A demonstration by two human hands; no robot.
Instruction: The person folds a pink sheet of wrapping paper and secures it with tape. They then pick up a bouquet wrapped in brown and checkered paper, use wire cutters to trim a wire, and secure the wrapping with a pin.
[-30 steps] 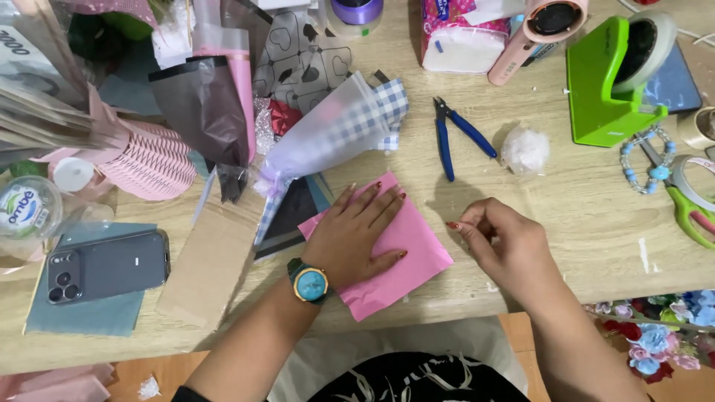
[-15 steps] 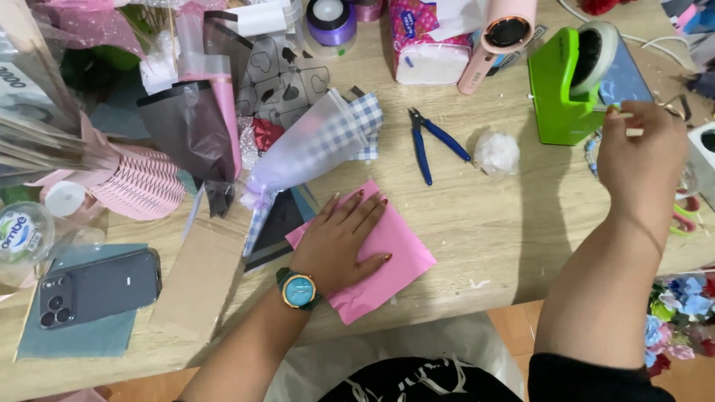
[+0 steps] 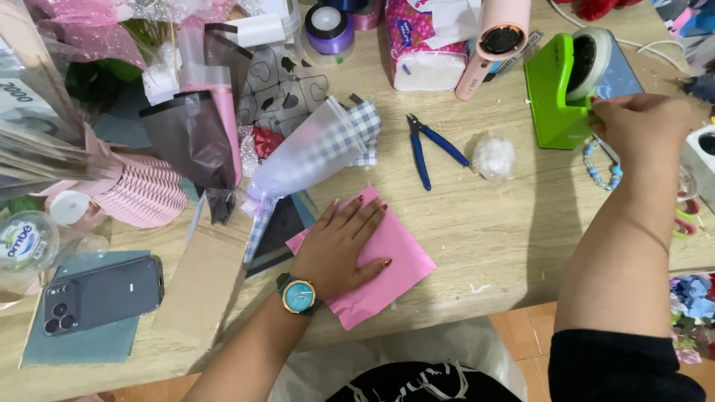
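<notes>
We press our left hand [image 3: 344,249] flat on the pink folded paper [image 3: 398,264], fingers [image 3: 365,217] spread apart and palm down, gripping nothing. The paper lies on the wooden table [image 3: 506,223] near its front edge, one corner pointing toward us. A wristwatch with a blue dial [image 3: 299,295] sits on the left wrist.

Our right hand [image 3: 640,123] is extended to the far right, at the green tape dispenser [image 3: 560,89]. Its fingers are curled together at the front edge of the dispenser; we cannot tell whether they pinch tape, as the fingertips are turned away from the camera.

Between the two hands, on the table, lie blue-handled pliers [image 3: 428,145] and a small crumpled clear wrap [image 3: 494,158], just beside each other but apart. A cone-shaped bouquet wrap of frosted film and blue checked paper [image 3: 313,156] lies just beyond the pink paper, its narrow end pointing to the left front.

At the left front, a dark smartphone [image 3: 104,294] rests face down on a grey-blue sheet [image 3: 82,346]. A pink pleated paper piece [image 3: 145,193] lies beyond it. At the back of the table stand a purple ribbon roll [image 3: 330,30], a pink tissue pack [image 3: 424,45] and a pink hand-held device [image 3: 495,45]. A bead string [image 3: 603,167] lies below the dispenser.
</notes>
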